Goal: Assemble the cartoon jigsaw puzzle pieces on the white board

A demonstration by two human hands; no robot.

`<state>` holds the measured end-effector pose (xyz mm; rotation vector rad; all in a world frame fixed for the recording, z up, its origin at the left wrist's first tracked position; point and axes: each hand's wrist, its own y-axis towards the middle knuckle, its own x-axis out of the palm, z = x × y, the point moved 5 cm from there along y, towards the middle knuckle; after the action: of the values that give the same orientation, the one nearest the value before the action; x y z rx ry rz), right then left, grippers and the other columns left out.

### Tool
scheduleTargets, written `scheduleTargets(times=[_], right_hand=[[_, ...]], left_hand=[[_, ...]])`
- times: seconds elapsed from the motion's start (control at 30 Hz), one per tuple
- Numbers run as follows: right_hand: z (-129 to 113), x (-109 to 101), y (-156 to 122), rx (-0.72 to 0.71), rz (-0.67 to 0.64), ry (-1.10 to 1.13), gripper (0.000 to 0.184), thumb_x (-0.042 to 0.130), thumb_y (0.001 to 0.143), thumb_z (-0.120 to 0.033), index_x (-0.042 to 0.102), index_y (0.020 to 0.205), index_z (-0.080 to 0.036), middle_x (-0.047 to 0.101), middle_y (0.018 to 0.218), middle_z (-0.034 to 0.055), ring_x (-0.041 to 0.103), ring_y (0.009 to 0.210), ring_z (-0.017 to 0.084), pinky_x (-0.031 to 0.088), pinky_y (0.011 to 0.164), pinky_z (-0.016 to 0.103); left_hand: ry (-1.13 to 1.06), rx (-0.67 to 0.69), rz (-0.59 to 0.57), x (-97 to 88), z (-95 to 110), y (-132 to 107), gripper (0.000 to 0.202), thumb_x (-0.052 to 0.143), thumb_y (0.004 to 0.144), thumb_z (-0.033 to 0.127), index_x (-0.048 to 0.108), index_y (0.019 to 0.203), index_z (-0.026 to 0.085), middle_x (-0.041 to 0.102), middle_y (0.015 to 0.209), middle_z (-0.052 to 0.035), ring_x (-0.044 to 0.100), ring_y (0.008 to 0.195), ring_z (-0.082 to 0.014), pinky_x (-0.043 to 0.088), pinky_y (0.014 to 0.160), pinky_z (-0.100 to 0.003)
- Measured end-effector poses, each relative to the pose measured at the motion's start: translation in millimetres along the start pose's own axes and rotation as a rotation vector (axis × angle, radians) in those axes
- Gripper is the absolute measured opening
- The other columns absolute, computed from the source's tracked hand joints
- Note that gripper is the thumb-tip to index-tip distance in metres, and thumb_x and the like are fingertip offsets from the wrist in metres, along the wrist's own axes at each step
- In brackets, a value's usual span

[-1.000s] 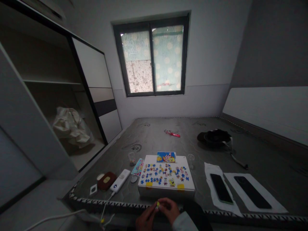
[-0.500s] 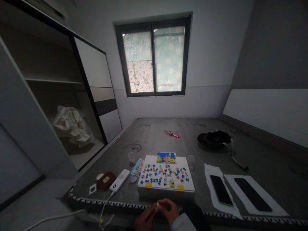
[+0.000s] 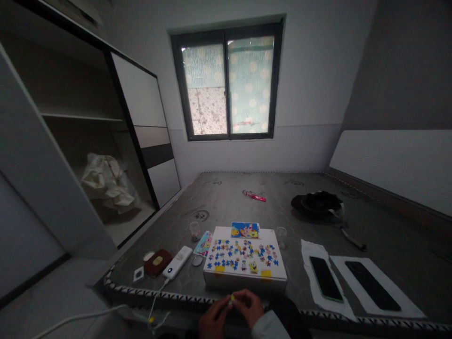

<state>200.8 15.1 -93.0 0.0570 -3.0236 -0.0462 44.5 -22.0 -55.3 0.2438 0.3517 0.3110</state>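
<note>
Low in the view, my left hand [image 3: 213,321] and my right hand [image 3: 249,307] meet fingertip to fingertip, both pinched on a small yellow puzzle piece [image 3: 231,298]. They hover at the near edge of the bare mattress [image 3: 247,207], just in front of a white box [image 3: 245,275]. Several loose blue and yellow puzzle pieces [image 3: 242,254] lie spread on the box's top. A small picture card [image 3: 245,230] rests at its far edge.
Left of the box lie a white power bank [image 3: 177,262] with a cable, a dark red case [image 3: 157,262] and small cups. Two phones [image 3: 326,278] lie on white sheets at right. Farther back are a black cap [image 3: 317,203] and a red wrapper [image 3: 254,196]. An open wardrobe stands at left.
My hands stay together on the small piece. The view has shifted slightly to the left, so everything sits a little further right in the frame.
</note>
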Motion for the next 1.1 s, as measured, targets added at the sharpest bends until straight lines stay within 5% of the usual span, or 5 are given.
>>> scheduleTargets(times=[0.3,0.5,0.7,1.1], right_hand=[[8,-1,3,0.002,-0.021,0.014,0.048,0.082,0.058,-0.063,0.072,0.079,-0.02,0.075,0.082,0.0077,0.069,0.083,0.026,0.051,0.078,0.038],[4,-1,-1,-0.04,0.088,-0.007,0.055,0.079,0.056,-0.071,0.072,0.075,-0.02,0.073,0.075,0.0067,0.067,0.074,0.024,0.05,0.069,0.035],[5,-2,3,0.0,-0.017,-0.042,0.054,0.079,0.058,-0.069,0.074,0.077,-0.02,0.074,0.079,0.0082,0.068,0.079,0.025,0.052,0.075,0.037],[6,-2,3,-0.009,0.035,0.022,0.053,0.081,0.054,-0.068,0.073,0.076,-0.02,0.074,0.078,0.0083,0.068,0.076,0.025,0.054,0.071,0.037]], left_hand=[[0.078,-0.005,-0.014,2.0,-2,1,0.046,0.054,0.08,0.067,0.079,0.088,0.029,0.078,0.095,-0.002,0.073,0.09,-0.0215,0.059,0.084,-0.029],[0.031,-0.022,-0.053,3.5,-12,3,0.04,0.061,0.077,0.064,0.079,0.089,0.03,0.078,0.097,0.0002,0.073,0.093,-0.0204,0.057,0.086,-0.026],[0.021,-0.011,-0.026,3.6,-14,2,0.042,0.061,0.077,0.065,0.078,0.088,0.029,0.078,0.095,-0.0008,0.073,0.09,-0.0206,0.058,0.085,-0.027],[0.065,0.003,-0.013,2.8,-7,2,0.039,0.059,0.079,0.062,0.077,0.087,0.029,0.078,0.093,0.0002,0.073,0.089,-0.02,0.057,0.083,-0.027]])
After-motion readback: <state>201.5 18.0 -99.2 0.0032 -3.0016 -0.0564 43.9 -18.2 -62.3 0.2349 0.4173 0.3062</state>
